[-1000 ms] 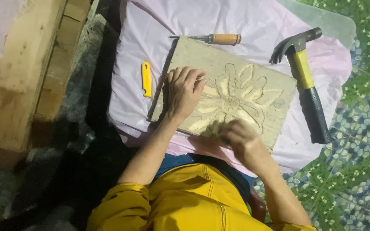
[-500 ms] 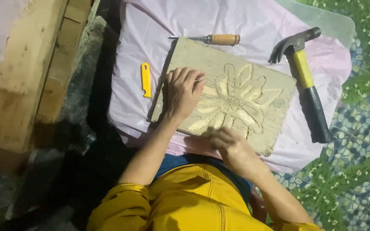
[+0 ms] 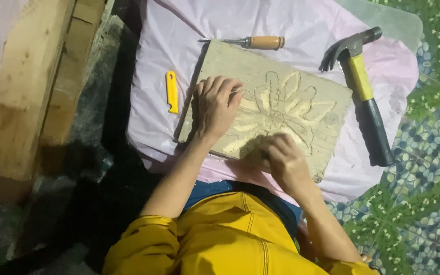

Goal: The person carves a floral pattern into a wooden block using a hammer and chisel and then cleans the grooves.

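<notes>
Pale rectangular wooden board with carved flower relief [image 3: 286,102] at frame centre on pink cloth [image 3: 301,25]. Our left hand [image 3: 215,107] flat on board's left part, fingers spread, gripping nothing. Our right hand [image 3: 283,158] curled at lower edge; contents unclear. Yellow-handled hammer [image 3: 360,86] right.

The right hand [image 3: 283,160] is blurred and covers the near edge of the carved wooden board [image 3: 281,86]; whether it holds a tool beside the board cannot be told.
</notes>
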